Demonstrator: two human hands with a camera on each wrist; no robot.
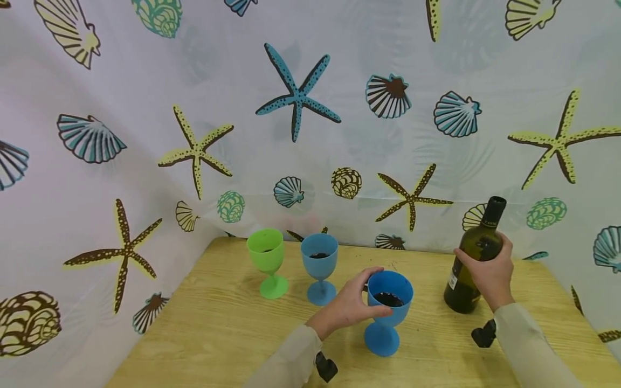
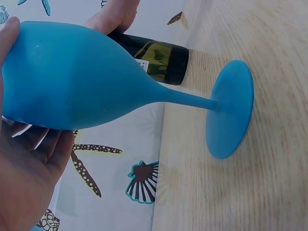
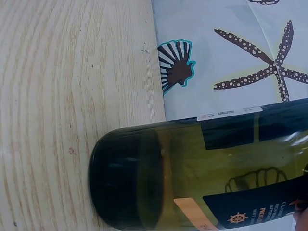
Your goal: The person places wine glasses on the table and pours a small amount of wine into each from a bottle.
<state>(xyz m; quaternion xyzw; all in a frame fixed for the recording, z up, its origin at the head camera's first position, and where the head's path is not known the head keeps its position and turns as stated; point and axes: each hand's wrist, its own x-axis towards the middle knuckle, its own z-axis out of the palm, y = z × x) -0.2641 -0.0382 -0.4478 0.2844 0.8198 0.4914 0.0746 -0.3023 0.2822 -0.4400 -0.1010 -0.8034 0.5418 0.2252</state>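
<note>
My left hand (image 1: 346, 302) holds a blue goblet (image 1: 383, 337) round its bowl, thumb on the near side and fingers behind. Dark liquid shows inside, and the goblet's foot (image 2: 230, 109) appears to rest on the table. To the right, my right hand (image 1: 490, 269) grips a dark green wine bottle (image 1: 464, 280) round its body. The bottle is nearly upright, leaning a little to the right, with its mouth uncovered. Some dark liquid lies low in the bottle (image 3: 127, 178). Whether its base touches the table I cannot tell.
Farther left stand a light blue goblet (image 1: 320, 264) and a green goblet (image 1: 266, 258), both with dark liquid inside. All are on a light wooden table (image 1: 208, 323). A white sheet (image 1: 339, 156) printed with shells and starfish hangs behind and at the sides.
</note>
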